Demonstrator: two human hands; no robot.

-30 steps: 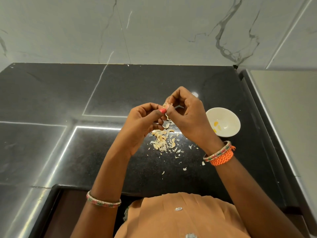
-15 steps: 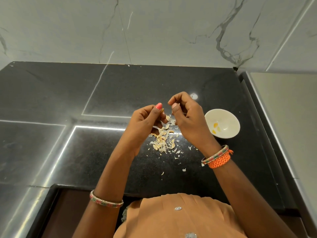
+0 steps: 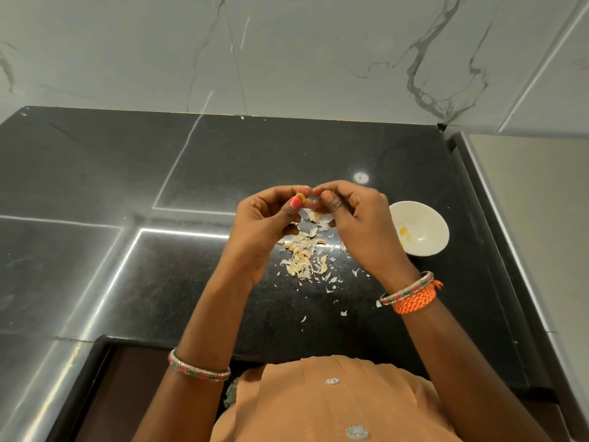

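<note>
Both hands are raised above the black bench [image 3: 318, 148], wrists apart and fingertips meeting at the centre of the scene. The left hand [image 3: 267, 221] has its fingers curled, and its thumb, with a pink-painted nail, and forefinger pinch a small yellowish garlic clove [image 3: 303, 198]. The right hand [image 3: 357, 218] is likewise curled, its thumb and forefinger closed on the same clove from the right; the exact contact is partly hidden by the fingertips. The clove is thus held in the air between the two hands, above the far edge of a pile of cloves and skins [image 3: 302, 255] that lies on the bench directly beneath. Loose flakes of skin are scattered nearer from the pile. A white bowl [image 3: 430, 218] stands on the bench just right of the right hand, with a few peeled yellow cloves [image 3: 404, 231] inside. The left wrist carries a beaded bangle [image 3: 199, 367]; the right wrist carries a similar bangle [image 3: 406, 287] with an orange thread band [image 3: 414, 300] touching it on the near side. An orange garment [image 3: 318, 400] fills the near edge. A grey-veined marble wall [image 3: 287, 52] rises behind the bench.
</note>
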